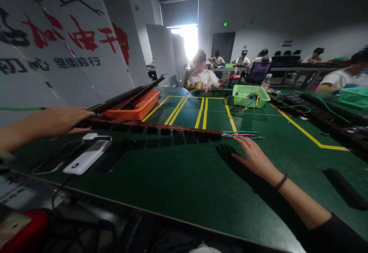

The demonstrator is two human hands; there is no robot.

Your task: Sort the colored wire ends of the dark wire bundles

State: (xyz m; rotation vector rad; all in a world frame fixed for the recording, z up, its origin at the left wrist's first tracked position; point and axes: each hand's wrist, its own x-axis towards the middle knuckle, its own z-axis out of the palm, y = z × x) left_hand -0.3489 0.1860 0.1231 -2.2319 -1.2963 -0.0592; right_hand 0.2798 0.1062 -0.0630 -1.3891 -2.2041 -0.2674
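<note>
A long dark strip (161, 127) with a reddish-brown top edge lies across the green table (172, 184). At its left end is my left hand (67, 118), its fingers closed round the strip's end. Green, red and blue wires (244, 134) stick out of the strip's right end. My right hand (253, 154) is beside these wires, fingers apart and thumb stretched out, with its fingertips close to them; nothing is seen gripped in it. A dark bracelet circles my right wrist.
An orange basket (138, 109) holds more dark strips behind my left hand. A white power bank (86, 157) and phones lie front left. A green basket (250, 96) stands beyond my right hand. A dark block (345, 188) lies at right. A person (201, 74) sits opposite.
</note>
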